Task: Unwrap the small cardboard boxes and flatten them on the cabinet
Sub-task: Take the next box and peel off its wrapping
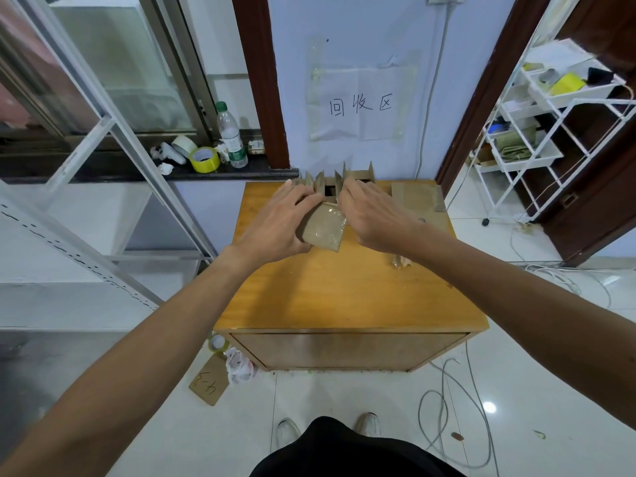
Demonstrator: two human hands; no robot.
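Done: flat brown cardboard sheet point(416, 201) | now: left hand point(275, 223) grips small taped cardboard box point(325, 230); right hand point(373, 218) grasp unclear | pending: open-flapped boxes point(358, 176)

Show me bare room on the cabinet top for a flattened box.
The widest bare wood is the front half of the cabinet, between the small box and the front edge. A narrow strip runs beside the left hand. The back is crowded: opened boxes, flattened cardboard; a crumpled scrap lies near the right edge.
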